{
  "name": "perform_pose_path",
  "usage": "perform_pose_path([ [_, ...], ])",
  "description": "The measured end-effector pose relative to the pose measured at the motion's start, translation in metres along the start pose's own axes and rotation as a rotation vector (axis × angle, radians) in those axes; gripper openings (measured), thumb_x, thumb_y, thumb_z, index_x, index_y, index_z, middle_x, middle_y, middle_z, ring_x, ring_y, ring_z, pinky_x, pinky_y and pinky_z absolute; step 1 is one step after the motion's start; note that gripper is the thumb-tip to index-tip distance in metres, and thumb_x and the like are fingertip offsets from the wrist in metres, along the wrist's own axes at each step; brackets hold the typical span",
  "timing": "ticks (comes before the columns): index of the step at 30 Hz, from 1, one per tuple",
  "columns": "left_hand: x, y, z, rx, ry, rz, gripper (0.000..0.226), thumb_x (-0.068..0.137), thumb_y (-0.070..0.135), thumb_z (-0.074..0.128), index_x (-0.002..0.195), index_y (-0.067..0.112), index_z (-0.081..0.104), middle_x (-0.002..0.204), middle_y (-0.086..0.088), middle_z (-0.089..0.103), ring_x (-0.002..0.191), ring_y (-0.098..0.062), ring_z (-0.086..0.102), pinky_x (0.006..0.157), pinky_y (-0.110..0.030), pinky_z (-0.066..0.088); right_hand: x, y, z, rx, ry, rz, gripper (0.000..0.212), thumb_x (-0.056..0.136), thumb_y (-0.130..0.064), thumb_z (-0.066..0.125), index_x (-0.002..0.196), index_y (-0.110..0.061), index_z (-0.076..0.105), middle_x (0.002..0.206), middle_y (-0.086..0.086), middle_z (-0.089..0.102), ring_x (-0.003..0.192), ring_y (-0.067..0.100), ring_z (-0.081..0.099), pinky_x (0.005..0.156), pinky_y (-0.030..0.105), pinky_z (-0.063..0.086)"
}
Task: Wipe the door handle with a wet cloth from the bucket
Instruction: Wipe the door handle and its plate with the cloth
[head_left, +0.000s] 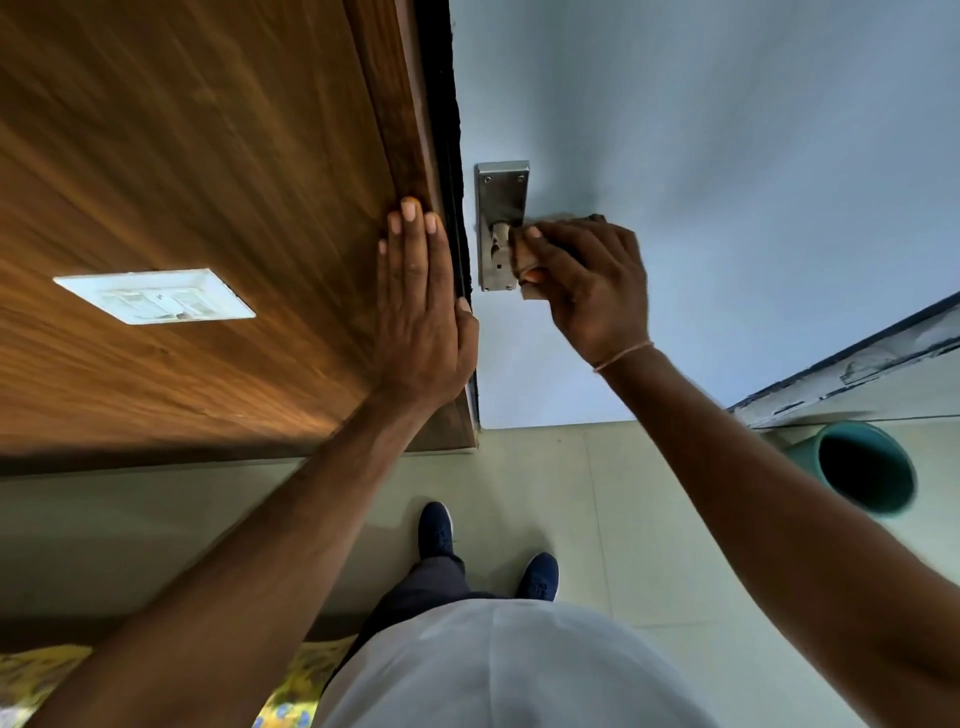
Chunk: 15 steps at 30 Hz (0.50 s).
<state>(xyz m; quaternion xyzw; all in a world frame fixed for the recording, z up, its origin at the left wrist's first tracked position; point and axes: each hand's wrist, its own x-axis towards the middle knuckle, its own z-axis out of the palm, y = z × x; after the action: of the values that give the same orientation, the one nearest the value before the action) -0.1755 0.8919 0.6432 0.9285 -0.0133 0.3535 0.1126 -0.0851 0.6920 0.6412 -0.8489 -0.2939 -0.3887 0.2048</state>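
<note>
A steel door handle plate is fixed to the pale blue door. My right hand is wrapped around the lever, which is hidden under it, and grips a brownish cloth pressed against the handle. Only the cloth's edges show between my fingers. My left hand lies flat, fingers together, on the wooden frame just left of the door edge. It holds nothing. A teal bucket stands on the floor at the right.
A wood-panelled wall at the left carries a white switch plate. Pale floor tiles lie below, with my two dark blue shoes on them. A yellow patterned fabric shows at the bottom left.
</note>
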Motion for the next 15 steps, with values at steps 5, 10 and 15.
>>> perform_pose_path([
  [5, -0.001, -0.003, 0.003, 0.001, 0.013, 0.007, 0.086, 0.096, 0.01, 0.064, 0.169, -0.009, 0.021, 0.176, -0.034, 0.023, 0.167, -0.047, 0.019, 0.141, -0.054, 0.014, 0.008, -0.02, 0.01, -0.056, -0.041, 0.035, 0.03, 0.101, -0.02, 0.073, 0.131, -0.014, 0.078, 0.125, 0.009, 0.078, 0.115, 0.034, 0.073, 0.1, 0.047, 0.052],
  [10, 0.0, 0.003, 0.005, -0.008, 0.026, -0.028, 0.086, 0.096, 0.01, 0.065, 0.167, -0.011, 0.022, 0.175, -0.037, 0.025, 0.166, -0.048, 0.02, 0.139, -0.059, 0.02, 0.008, -0.013, 0.007, -0.104, -0.104, -0.033, 0.037, 0.102, -0.024, 0.071, 0.138, -0.016, 0.072, 0.132, 0.006, 0.076, 0.121, 0.03, 0.071, 0.104, 0.045, 0.046],
  [15, -0.001, 0.004, 0.004, -0.016, 0.015, -0.033, 0.082, 0.098, 0.01, 0.062, 0.168, -0.01, 0.023, 0.176, -0.035, 0.023, 0.167, -0.048, 0.02, 0.14, -0.058, 0.019, -0.002, 0.026, -0.016, -0.229, -0.184, 0.004, 0.033, 0.103, -0.03, 0.062, 0.134, -0.022, 0.07, 0.132, -0.003, 0.074, 0.119, 0.025, 0.07, 0.105, 0.05, 0.039],
])
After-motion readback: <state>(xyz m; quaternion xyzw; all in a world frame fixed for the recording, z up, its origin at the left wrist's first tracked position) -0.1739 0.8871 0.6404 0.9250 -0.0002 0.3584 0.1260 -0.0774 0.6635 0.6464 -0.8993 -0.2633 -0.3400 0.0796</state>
